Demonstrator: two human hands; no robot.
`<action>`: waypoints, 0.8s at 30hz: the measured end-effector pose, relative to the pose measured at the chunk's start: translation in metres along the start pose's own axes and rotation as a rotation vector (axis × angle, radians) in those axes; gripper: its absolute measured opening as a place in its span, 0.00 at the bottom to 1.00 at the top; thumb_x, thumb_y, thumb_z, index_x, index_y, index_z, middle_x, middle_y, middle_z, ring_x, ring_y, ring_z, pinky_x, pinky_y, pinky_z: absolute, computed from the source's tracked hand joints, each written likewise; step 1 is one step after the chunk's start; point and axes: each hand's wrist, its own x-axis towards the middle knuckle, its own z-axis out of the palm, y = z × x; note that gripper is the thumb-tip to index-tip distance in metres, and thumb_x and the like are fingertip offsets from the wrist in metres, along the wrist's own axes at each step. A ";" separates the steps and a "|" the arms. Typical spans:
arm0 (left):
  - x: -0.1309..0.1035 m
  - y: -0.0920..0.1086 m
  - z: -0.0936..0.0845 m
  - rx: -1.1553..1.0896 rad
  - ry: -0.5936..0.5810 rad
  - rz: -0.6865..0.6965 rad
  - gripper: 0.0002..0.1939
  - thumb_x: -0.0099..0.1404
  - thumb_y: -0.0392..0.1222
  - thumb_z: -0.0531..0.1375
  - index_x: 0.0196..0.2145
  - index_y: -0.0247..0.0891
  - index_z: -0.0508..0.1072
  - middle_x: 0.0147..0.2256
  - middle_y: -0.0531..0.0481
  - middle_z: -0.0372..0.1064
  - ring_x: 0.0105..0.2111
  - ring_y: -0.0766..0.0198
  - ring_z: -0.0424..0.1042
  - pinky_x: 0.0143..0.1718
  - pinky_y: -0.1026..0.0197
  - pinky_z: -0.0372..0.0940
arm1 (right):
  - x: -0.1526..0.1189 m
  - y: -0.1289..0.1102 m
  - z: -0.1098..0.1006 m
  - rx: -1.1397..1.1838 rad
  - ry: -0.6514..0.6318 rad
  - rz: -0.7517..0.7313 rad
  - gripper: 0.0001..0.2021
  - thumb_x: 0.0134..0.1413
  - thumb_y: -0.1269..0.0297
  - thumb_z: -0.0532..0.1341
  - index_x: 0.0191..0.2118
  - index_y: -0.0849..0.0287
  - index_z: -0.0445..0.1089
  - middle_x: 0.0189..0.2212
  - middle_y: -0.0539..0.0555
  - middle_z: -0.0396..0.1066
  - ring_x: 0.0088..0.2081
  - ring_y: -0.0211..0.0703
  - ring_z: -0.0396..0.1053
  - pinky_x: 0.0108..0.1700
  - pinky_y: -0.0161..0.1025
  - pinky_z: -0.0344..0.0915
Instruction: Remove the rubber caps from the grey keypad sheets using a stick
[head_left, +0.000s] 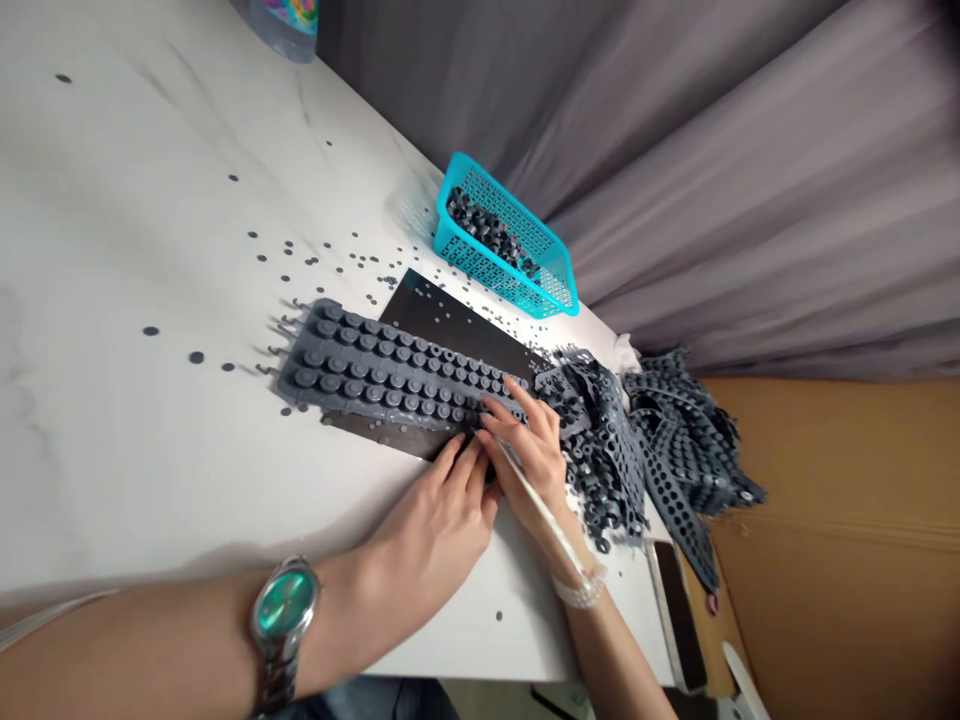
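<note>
A long dark grey rubber strip (367,365) with rows of round raised caps lies across a black board (442,320) on the white table. My left hand (442,510), below a green-faced watch, has its fingers bent together at the strip's near edge; what they hold, if anything, is hidden. My right hand (532,455) is closed around a thin white stick-like tool (536,500), its tip beside the left fingertips. The right fingers reach over the strip's right end.
Behind the board stands a turquoise basket (495,270) with small black parts. Perforated grey sheets (679,430) and loose black rings (604,490) are piled at the right. A phone (677,610) lies at the table edge. Small dark discs are scattered about the table (135,480).
</note>
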 end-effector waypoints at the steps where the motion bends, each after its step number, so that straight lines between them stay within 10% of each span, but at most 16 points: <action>1: 0.000 0.000 -0.002 0.004 -0.005 0.000 0.22 0.62 0.46 0.57 0.51 0.32 0.73 0.55 0.34 0.69 0.58 0.46 0.64 0.64 0.44 0.46 | 0.002 -0.002 0.001 0.006 -0.008 -0.020 0.06 0.60 0.73 0.59 0.40 0.55 0.69 0.45 0.56 0.77 0.58 0.50 0.66 0.53 0.52 0.63; 18: 0.006 -0.003 -0.020 -0.046 -0.078 -0.071 0.22 0.67 0.49 0.53 0.54 0.37 0.71 0.56 0.38 0.68 0.60 0.46 0.58 0.62 0.35 0.47 | 0.008 0.004 0.009 -0.030 -0.034 -0.097 0.08 0.60 0.74 0.57 0.42 0.56 0.67 0.44 0.57 0.78 0.56 0.47 0.68 0.51 0.47 0.65; 24: 0.004 -0.003 -0.015 -0.051 -0.092 -0.054 0.25 0.67 0.51 0.54 0.59 0.41 0.66 0.59 0.38 0.64 0.62 0.45 0.56 0.62 0.34 0.47 | 0.003 0.015 0.008 -0.136 0.227 0.258 0.05 0.62 0.70 0.57 0.39 0.56 0.69 0.48 0.59 0.75 0.52 0.48 0.71 0.49 0.48 0.68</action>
